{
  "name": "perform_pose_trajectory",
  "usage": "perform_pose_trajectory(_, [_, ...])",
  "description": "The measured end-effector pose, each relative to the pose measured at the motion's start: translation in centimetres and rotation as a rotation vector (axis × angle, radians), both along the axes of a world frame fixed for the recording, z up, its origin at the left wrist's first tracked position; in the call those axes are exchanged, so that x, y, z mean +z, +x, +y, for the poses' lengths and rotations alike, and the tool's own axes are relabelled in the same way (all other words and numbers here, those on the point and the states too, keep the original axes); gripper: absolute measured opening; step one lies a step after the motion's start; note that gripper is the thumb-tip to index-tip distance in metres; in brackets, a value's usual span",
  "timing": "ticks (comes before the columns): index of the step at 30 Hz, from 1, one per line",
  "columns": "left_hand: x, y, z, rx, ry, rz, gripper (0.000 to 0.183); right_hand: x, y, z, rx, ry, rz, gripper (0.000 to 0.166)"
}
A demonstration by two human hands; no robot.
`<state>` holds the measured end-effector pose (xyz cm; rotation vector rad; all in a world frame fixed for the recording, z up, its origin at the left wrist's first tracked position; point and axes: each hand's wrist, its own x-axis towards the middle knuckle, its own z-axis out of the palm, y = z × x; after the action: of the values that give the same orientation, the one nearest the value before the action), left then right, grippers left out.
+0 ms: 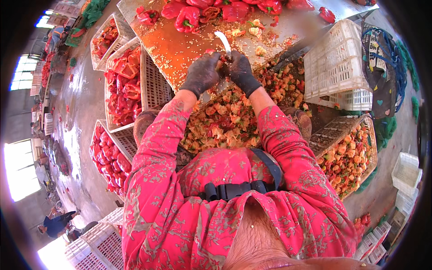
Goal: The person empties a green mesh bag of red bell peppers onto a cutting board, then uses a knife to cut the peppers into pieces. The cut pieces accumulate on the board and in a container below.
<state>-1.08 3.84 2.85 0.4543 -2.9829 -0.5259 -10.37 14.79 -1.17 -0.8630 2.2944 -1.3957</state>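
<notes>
Both my hands wear dark gloves and meet at the near edge of a seed-strewn metal table [168, 50]. My right hand [240, 67] is closed around the handle of a knife, whose curved pale blade [222, 39] points up and away. My left hand [204, 71] is closed on a piece of red pepper [210, 51], mostly hidden by the fingers. Red bell peppers [186, 19] lie heaped at the table's far side. Pepper cores [255, 31] and seeds are scattered nearer. Below my hands, between my knees, is a large heap of pepper cores [226, 121].
Plastic crates of red peppers [124, 86] stand at left, with whole-looking peppers [109, 158] in a lower one. At right are a white crate on its side [332, 60], a cloth bag [379, 67] and a crate of cores [347, 158]. Other people are at far left.
</notes>
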Motion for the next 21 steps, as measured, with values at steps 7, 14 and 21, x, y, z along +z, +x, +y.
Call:
perform_pose_trajectory(7, [-0.3, 0.0, 3.1, 0.042, -0.142, 0.004, 0.034, 0.8, 0.8, 0.8, -0.053, 0.095, 0.264, 0.023])
perform_pose_trajectory(14, [-1.1, -0.3, -0.1, -0.015, 0.587, 0.032, 0.036, -0.8, 0.6, 0.8, -0.024, -0.031, 0.259, 0.021])
perform_pose_trajectory(21, [-1.9, 2.5, -3.4, 0.087, 1.605, 0.168, 0.025, -1.4, -0.1, 0.5, -0.02, -0.071, 0.228, 0.02])
